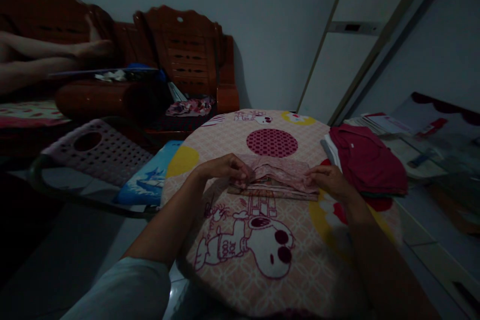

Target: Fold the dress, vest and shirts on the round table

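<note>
Under the left hand (229, 166), pink cloth (279, 170) is partly hidden

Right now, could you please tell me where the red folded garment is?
In the head view, the red folded garment tops a stack on the right side of the patterned tablecloth, just beyond the right hand.

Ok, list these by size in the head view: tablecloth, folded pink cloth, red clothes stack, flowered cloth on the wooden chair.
Largest: tablecloth
Next: red clothes stack and folded pink cloth, too close to rank
Smallest: flowered cloth
</note>
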`<state>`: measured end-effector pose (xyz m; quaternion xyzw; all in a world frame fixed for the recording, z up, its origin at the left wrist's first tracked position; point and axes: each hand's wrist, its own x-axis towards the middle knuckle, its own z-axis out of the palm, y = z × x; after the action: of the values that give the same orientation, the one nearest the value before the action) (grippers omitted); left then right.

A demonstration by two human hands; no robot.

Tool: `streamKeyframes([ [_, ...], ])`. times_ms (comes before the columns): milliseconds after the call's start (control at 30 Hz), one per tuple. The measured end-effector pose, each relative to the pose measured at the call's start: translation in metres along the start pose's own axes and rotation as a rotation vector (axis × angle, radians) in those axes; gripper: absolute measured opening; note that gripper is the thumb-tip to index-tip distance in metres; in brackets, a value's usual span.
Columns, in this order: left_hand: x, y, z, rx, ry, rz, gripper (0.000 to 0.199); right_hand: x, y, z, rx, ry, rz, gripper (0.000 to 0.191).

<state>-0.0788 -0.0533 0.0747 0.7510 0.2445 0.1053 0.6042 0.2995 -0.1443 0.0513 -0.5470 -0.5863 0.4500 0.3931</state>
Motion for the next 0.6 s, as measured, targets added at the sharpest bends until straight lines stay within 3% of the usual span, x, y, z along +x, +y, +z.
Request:
streamKeyframes([
  [167,0.023,0.004,0.015,0.285,0.325,0.088,0.023,0.010,-0.003,0.023,-0.182,0.140,-0.088,0.026],
  [333,0.053,-0.002,0.054,0.753,0.473,0.082,0.022,0.011,-0.005,0.046,-0.568,0.270,-0.306,0.022],
  [433,0.057,-0.006,0.067,0.788,0.413,0.120,0.018,0.009,-0.006,0.049,-0.477,0.263,-0.328,0.025],
  [533,0.049,-0.004,0.064,0.636,0.191,0.168,0.016,0.006,-0.007,0.047,-0.133,0.167,-0.214,0.036],
  [600,0.041,-0.002,0.059,0.487,0.054,0.169,0.015,0.005,-0.006,0.045,0.055,0.175,-0.158,0.041],
])
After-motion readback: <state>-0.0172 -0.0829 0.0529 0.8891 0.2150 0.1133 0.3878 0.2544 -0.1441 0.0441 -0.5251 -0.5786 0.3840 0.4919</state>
